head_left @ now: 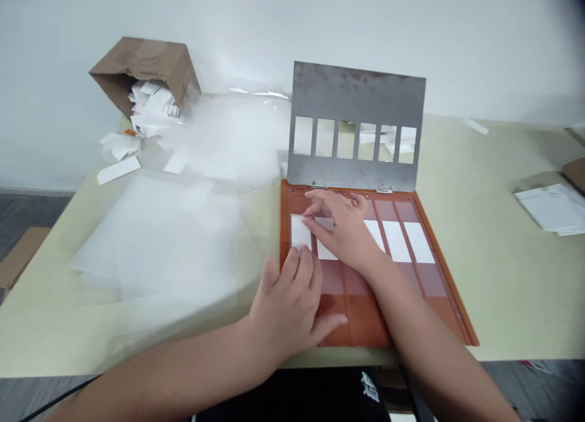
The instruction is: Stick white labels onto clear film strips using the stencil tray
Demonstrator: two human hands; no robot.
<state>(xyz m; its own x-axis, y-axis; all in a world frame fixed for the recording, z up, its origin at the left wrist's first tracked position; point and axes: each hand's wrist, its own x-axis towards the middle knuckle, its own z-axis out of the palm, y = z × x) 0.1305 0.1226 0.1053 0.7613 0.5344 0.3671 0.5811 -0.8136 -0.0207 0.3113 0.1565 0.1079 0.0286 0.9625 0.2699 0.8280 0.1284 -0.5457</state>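
right hand (342,230) half curled, fingertips down on the white paper slips (397,241) lying on the orange board (365,324), cannot tell if it has hold. left hand (287,303) loosely open beside the first slip (299,230), nothing held. slips look loose, so a brushing hand could knock them crooked; the hinged metal plate (359,84), if dropped, could shift them too.

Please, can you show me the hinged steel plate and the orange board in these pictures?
hinged steel plate (356,93): head view, on its upper solid part.
orange board (365,324): head view, on its bare lower part.
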